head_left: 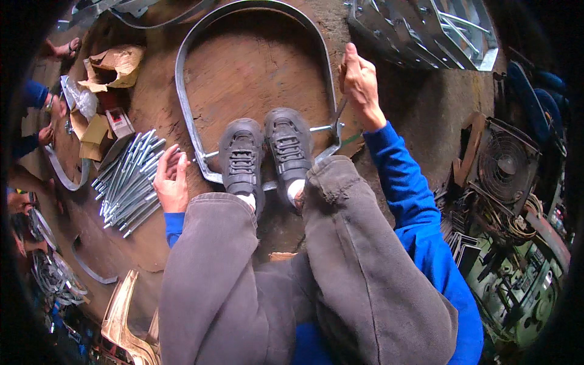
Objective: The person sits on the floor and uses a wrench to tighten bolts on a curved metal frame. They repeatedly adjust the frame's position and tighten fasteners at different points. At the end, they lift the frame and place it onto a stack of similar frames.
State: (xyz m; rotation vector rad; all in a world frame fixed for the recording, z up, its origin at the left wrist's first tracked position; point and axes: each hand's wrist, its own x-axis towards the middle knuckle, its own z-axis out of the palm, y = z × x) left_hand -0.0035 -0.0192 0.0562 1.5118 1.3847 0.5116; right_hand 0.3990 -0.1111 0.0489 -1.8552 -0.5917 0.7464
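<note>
Near the floor's left edge, a co-worker's hand [59, 106] shows beside an open cardboard box [94, 139]; toward the middle, a pile of metal rods [131, 182] lies on the brown floor [274, 234]. The seated worker's left hand [172, 179] hovers by the pile, fingers loosely curled with no visible grip, near the left end of a cross rod [319, 128]. That rod spans a bent metal hoop [180, 79], which lies toward the floor's top edge around two dark shoes [242, 155]. At the hoop's right side, the right hand [362, 85] clenches a slim dark tool [341, 109], its lower end at the rod's end. From where I stand, good work here looks like seating the tool squarely, bracing the hoop with the shoes and keeping the left fingers clear of the rod's tip. Metal frames [420, 30] crowd the floor's upper right corner.
</note>
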